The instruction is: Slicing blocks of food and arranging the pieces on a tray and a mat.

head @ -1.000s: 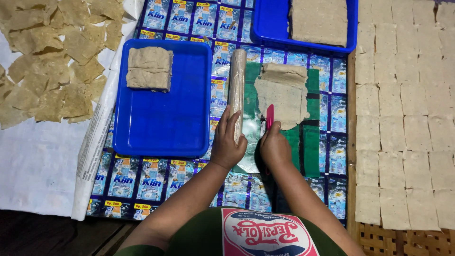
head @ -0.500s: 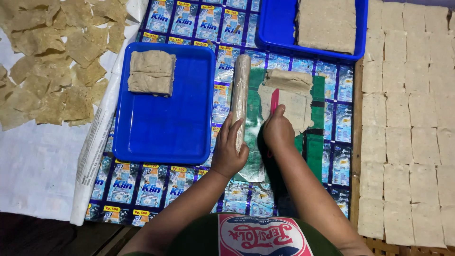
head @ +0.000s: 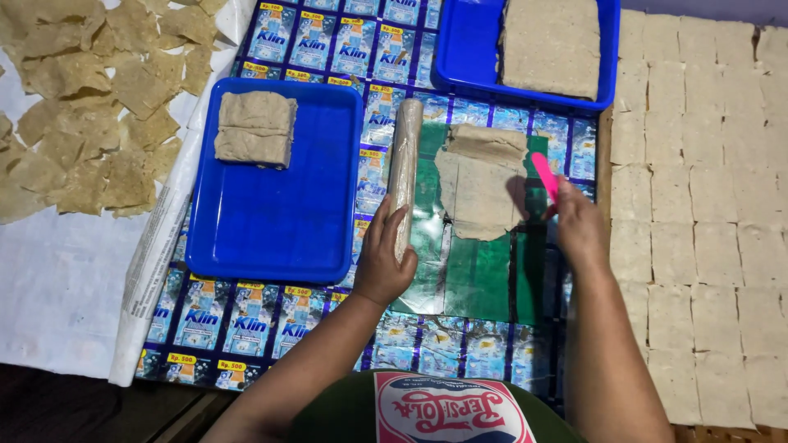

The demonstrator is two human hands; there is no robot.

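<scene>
My left hand [head: 384, 261] rests on the near end of a plastic-wrapped rolling pin [head: 405, 171] that lies lengthwise on the mat. My right hand [head: 577, 226] holds a flat pink tool [head: 544, 175], its tip raised beside the right edge of a thin beige dough sheet [head: 482, 186]. The sheet lies on a green plastic sheet [head: 476, 271], with its far edge folded over.
A blue tray [head: 279, 238] at left carries a folded dough stack [head: 254, 128]. Another blue tray [head: 468, 49] at the back holds a thick dough slab [head: 552, 45]. Cut dough squares [head: 698, 205] cover the right side; irregular dried pieces [head: 90, 107] lie on white cloth at left.
My right hand moved with the pink tool from the sheet's middle to its right edge. My left hand stayed on the rolling pin.
</scene>
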